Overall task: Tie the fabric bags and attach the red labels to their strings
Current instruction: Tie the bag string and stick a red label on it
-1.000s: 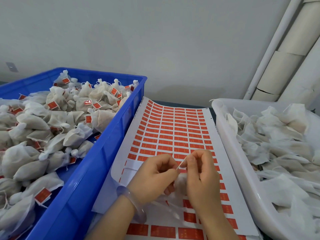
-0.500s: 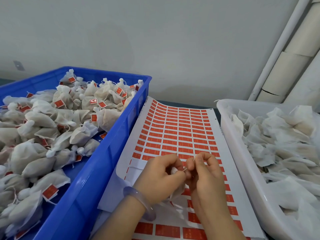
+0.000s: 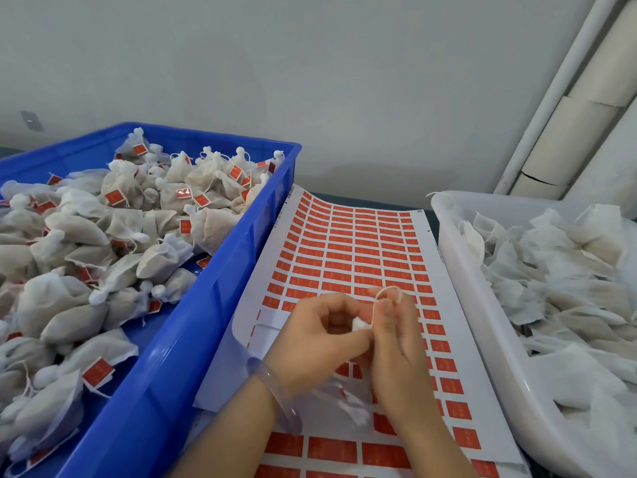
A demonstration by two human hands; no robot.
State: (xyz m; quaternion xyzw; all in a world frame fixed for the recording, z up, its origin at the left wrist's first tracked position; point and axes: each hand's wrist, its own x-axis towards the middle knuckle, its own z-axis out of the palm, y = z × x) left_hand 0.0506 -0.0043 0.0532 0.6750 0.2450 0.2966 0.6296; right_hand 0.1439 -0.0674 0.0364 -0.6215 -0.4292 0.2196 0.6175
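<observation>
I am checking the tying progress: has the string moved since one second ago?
Yes. The string now arches over the right hand, farther up the label sheet than before; the left hand pinches the fabric bag.

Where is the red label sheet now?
Head view, centre: the white sheet of red labels lies between the blue plastic crate and the white plastic tray.

Glossy plastic crate [image 3: 193,339], cloth bags [image 3: 69,229]
</observation>
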